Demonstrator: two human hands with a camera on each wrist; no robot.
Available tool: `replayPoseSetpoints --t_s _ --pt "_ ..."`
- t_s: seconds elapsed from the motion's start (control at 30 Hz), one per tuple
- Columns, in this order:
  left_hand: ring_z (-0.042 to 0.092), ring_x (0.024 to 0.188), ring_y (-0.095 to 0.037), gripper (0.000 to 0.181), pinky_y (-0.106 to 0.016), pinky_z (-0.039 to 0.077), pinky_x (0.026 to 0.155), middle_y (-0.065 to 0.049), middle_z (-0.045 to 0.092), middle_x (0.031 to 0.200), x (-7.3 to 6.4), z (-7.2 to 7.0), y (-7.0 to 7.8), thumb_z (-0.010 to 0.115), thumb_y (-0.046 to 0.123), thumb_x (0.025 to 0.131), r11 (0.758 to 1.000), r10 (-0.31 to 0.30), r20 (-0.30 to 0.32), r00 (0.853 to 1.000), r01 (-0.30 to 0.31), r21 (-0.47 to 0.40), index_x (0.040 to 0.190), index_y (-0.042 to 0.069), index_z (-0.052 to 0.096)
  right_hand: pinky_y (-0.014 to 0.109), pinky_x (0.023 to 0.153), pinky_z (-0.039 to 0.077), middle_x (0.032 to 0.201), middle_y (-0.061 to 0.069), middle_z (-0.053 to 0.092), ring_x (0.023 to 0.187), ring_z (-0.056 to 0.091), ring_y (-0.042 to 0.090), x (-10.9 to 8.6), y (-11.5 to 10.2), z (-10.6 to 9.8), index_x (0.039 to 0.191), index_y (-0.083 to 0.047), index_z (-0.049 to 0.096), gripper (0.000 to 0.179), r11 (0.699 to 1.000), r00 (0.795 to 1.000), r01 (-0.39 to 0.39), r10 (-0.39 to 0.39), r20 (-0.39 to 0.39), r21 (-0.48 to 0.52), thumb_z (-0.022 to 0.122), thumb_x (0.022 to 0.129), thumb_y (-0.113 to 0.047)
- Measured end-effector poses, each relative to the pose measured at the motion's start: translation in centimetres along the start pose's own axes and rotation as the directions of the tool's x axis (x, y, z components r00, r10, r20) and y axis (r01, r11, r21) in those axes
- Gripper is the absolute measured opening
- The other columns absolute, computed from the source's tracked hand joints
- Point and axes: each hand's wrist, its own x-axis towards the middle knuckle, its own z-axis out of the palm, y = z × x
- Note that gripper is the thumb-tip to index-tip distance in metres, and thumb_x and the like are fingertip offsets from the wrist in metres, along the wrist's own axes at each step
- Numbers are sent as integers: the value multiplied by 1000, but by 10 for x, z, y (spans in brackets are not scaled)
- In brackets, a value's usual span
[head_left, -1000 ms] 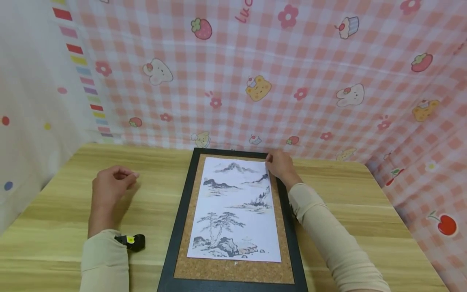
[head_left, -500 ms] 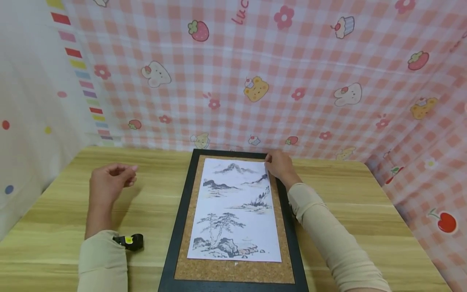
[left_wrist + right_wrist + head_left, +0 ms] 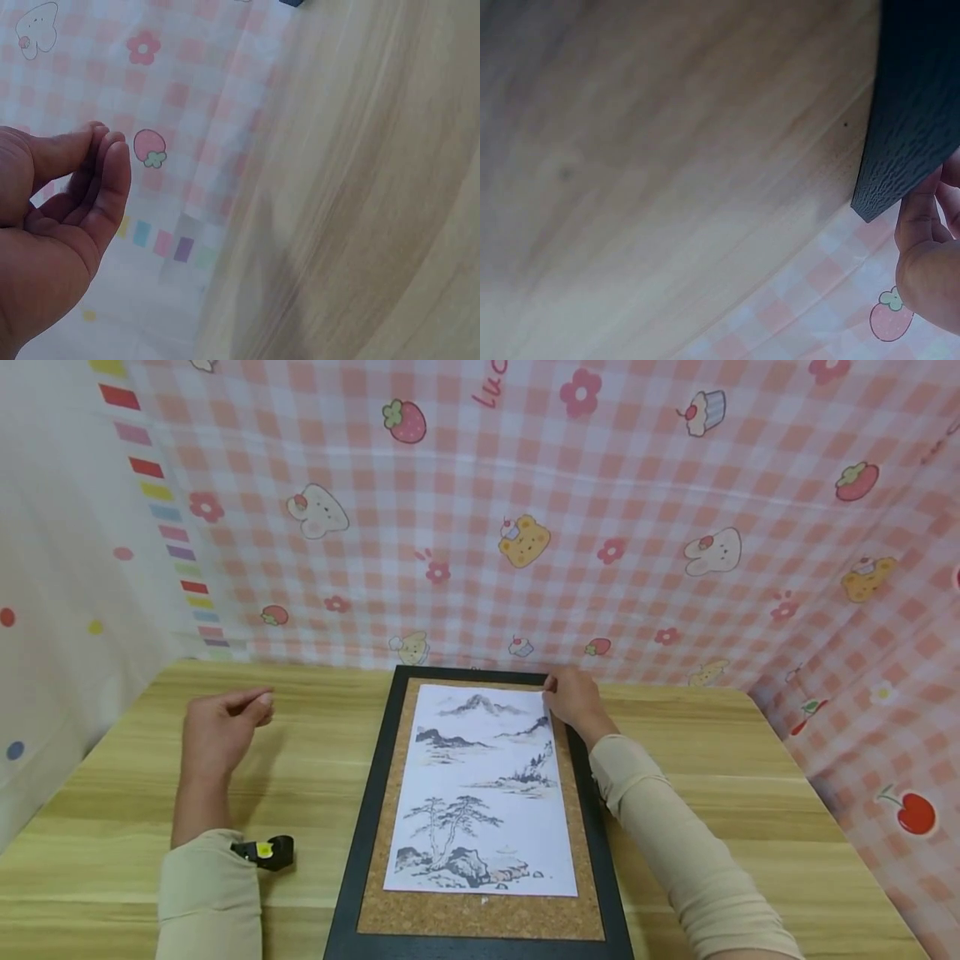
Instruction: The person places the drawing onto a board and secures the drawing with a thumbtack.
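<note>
The black-framed corkboard (image 3: 480,920) lies on the surface (image 3: 315,768), the landscape sheet (image 3: 483,785) flat on its cork. Farther along, the left hand (image 3: 219,727) hovers apart from the board, thumb and fingertips drawn together, nothing visible between them. At the sheet's far right corner sits the right hand (image 3: 576,697); what it grips is hidden. Working there, I'd press the corner flat and keep the sheet's edges parallel to the frame. Checked cloth (image 3: 450,485) hangs behind.

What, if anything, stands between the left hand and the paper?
No loose object is visible between them. From the left hand to the paper lie a stretch of table, then the left side of the black frame and a narrow strip of cork.
</note>
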Motion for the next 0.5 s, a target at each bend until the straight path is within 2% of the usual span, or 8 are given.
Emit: replayPoseSetpoints --t_s 0.07,0.17,0.3,0.4,0.5 --pt "59 70 15 31 -10 51 69 -25 69 115 1 1 2 57 12 105 1000 9 12 1000 -9 -16 128 -7 66 36 63 49 86 10 66 72 58 25 0 1 0 97 -1 71 6 1000 1000 2 -2 0 -4 66 93 -4" --pt "61 72 13 31 -11 52 71 -20 71 112 2 2 5 56 10 105 999 15 16 1000 -15 -35 129 -8 65 36 62 49 82 11 66 70 58 25 1 3 -1 91 -1 69 3 1000 1000 14 -14 1 -14 67 92 -3" --pt "62 73 11 33 -12 53 71 0 71 97 2 2 9 57 12 105 997 5 7 1000 -4 -73 129 -8 65 36 62 49 80 11 65 68 58 24 2 3 -1 89 -2 68 4 1000 1000 10 -10 13 -15 67 93 -3" --pt "63 73 11 35 -12 53 71 17 65 87 3 2 11 59 14 104 994 -6 3 1000 6 -109 129 -9 64 35 62 49 81 10 65 69 58 24 2 2 -1 89 -3 68 4 1000 1000 0 0 19 -10 67 93 -4" --pt "63 73 10 36 -13 54 71 24 61 81 3 3 12 61 15 103 991 -7 -3 1000 6 -135 129 -10 64 36 62 48 81 10 65 69 58 24 2 2 0 89 -3 68 4 1000 1000 -1 1 18 -14 67 93 -4"
